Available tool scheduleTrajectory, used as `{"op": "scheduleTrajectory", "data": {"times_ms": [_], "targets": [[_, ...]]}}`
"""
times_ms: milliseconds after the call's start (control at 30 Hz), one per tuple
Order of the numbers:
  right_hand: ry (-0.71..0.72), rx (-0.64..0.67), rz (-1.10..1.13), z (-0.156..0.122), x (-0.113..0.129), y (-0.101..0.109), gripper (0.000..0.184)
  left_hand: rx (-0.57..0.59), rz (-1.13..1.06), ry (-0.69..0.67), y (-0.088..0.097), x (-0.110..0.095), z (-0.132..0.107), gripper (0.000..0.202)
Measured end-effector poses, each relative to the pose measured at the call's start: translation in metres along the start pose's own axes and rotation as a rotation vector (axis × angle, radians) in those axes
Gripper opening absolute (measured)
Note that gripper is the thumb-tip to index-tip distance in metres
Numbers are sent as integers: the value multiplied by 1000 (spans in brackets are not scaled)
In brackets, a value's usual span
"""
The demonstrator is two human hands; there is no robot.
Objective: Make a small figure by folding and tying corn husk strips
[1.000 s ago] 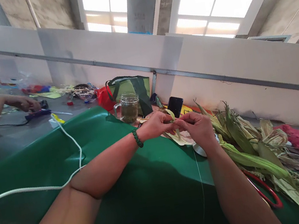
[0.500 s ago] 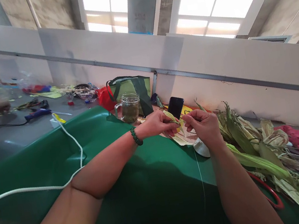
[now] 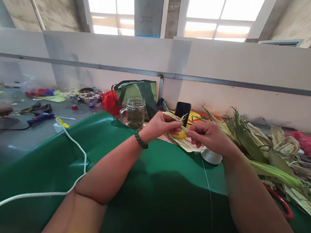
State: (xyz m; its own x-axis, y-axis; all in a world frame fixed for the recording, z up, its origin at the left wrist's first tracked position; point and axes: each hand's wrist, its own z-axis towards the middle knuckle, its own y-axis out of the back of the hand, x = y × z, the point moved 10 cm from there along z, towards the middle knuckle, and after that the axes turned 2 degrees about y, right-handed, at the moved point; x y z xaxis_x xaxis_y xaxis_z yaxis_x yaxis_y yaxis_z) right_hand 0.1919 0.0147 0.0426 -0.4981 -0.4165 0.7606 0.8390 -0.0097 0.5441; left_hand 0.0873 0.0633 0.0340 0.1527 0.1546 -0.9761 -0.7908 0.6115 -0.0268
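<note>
Right hand [image 3: 206, 135]: shifted slightly lower since the earlier frame; fingertips pinched at lower end of one pale husk strip [image 3: 172, 116]. Left hand [image 3: 164, 125]: thumb and fingers closed on strip, higher up. Strip: spanning both hands, above far edge of green cover [image 3: 155, 188]. White spool [image 3: 211, 157]: near right hand. Husk heap [image 3: 247, 137]: cover's right edge.

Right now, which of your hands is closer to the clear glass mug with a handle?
Left: the left hand is just to the right of the clear glass mug; the right hand is farther right, beyond the left.
</note>
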Motion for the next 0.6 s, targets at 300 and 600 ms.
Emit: {"op": "scheduleTrajectory", "data": {"times_ms": [300,600], "targets": [[41,36,5,0,8,-5,47,82,-35,58,0,3,0,34],[87,19,-87,2,1,-3,39,4,169,-100,7,-7,0,29]]}}
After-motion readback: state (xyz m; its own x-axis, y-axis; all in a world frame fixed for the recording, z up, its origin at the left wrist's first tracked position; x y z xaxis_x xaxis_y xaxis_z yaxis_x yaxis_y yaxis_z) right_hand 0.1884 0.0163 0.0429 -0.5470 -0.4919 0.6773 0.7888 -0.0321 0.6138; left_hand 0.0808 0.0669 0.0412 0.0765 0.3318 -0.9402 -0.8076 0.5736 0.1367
